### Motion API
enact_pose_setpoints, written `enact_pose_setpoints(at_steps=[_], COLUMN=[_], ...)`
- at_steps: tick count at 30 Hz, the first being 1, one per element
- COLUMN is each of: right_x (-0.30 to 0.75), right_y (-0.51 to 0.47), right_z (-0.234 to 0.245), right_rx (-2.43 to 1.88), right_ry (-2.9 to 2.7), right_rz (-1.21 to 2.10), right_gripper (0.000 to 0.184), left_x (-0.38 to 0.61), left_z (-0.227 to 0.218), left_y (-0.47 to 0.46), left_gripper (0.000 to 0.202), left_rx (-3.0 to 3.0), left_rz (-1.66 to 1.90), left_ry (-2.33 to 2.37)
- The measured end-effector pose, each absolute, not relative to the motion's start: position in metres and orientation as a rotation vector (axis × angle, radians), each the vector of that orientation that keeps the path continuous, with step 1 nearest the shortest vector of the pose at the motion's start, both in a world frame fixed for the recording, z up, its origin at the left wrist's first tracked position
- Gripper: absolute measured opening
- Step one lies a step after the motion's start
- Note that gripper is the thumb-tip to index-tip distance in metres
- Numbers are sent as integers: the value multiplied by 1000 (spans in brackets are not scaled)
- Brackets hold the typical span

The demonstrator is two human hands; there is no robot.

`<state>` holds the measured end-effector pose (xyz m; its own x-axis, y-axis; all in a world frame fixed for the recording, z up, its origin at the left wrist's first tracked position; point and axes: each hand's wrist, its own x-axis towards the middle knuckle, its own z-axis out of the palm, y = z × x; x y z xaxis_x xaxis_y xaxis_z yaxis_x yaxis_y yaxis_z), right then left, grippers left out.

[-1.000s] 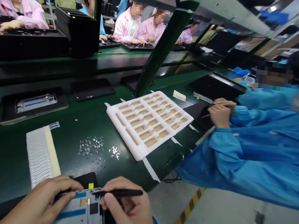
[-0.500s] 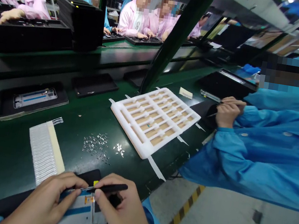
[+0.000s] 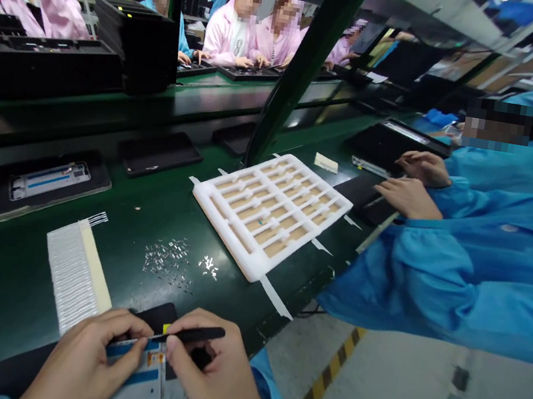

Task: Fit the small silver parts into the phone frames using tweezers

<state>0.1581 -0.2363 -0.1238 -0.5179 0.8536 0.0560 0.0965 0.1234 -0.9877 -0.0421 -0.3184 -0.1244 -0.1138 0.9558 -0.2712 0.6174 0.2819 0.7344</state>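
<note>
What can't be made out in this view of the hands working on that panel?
All in the head view:
- The tweezers: the tip is too thin to see what it touches.
- The panel: its lower part is cut off by the bottom edge, and its sides are covered by the left hand and right hand.
- The silver bits: too small to tell what they are.

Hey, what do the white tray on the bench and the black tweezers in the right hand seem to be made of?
The white tray looks like foam: matte, with thick, softly rounded edges and no shine. The tweezers have a matte black finish with no bare metal showing, so they could be plastic or coated metal; the look leaves that open.
</note>
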Motion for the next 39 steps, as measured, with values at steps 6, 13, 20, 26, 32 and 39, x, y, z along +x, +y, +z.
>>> enact_pose_setpoints(at_steps=[6, 13, 20, 26, 32, 39], right_x=[159, 165, 169, 166, 163, 178], right_y=[-238, -240, -240, -248, -253, -228], right_z=[-124, -126, -128, -132, -137, -150], right_rx=[-889, -756, -647, -724, -754, -827], right_ry=[-1780, -1833, -1948, -1951, -1868, -1540], right_rz=[1381, 1271, 1282, 1251, 1197, 1172], right_gripper=[11, 14, 20, 17, 16, 13], left_x=[-45, -46, -49, -63, -72, -162], left_z=[-123, -120, -112, -112, -105, -108], left_y=[-317, -319, -317, -333, -331, -263], left_gripper=[22, 28, 31, 38, 42, 62], left_rx=[1434, 1493, 1710, 2302, 2455, 2219], left_rz=[512, 521, 476, 445, 288, 276], left_ry=[1839, 1824, 1778, 1807, 1903, 2448])
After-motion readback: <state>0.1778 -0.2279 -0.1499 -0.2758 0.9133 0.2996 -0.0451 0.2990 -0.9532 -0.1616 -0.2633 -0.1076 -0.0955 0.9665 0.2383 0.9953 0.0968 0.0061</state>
